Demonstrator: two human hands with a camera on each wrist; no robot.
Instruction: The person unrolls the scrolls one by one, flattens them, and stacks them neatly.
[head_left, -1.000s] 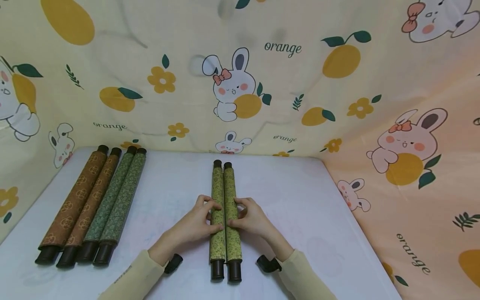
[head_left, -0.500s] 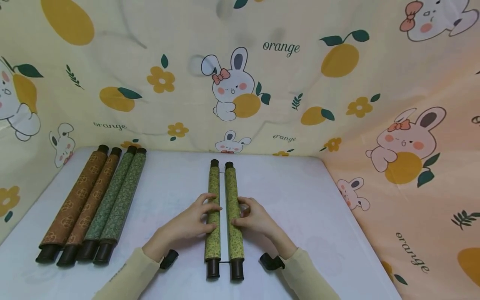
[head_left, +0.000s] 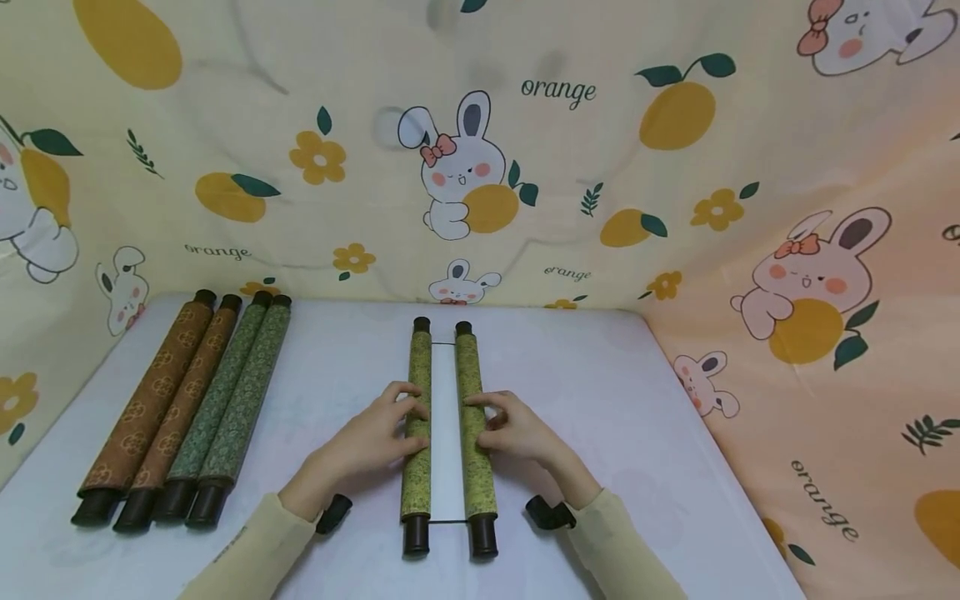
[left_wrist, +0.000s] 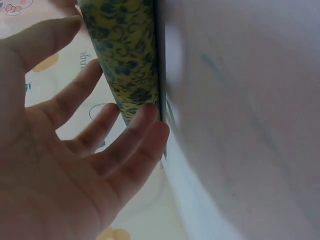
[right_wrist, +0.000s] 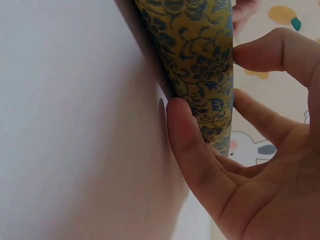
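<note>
A scroll with two yellow-green floral rolls and dark end knobs lies partly unrolled in the head view, a narrow white strip (head_left: 446, 433) showing between the rolls. My left hand (head_left: 375, 429) holds the left roll (head_left: 417, 417) about its middle, thumb and fingers on its outer side and top. On the other side, my right hand (head_left: 521, 429) grips the right roll (head_left: 472, 417) in the same way. The left wrist view shows fingers (left_wrist: 140, 145) against the patterned cloth (left_wrist: 127, 55). In the right wrist view, thumb and fingers (right_wrist: 195, 150) rest along the roll (right_wrist: 200, 60).
Several rolled scrolls lie side by side at the table's left: brown ones (head_left: 150, 400) and green ones (head_left: 243, 400). A patterned cloth (head_left: 360, 100) with rabbits and oranges rises behind the white table (head_left: 600, 400) and along its sides. Dark wrist devices (head_left: 551, 512) sit near both sleeves.
The two rolls, side by side a second ago, have moved apart. My left hand has shifted left and my right hand slightly right, widening the white strip between them.
</note>
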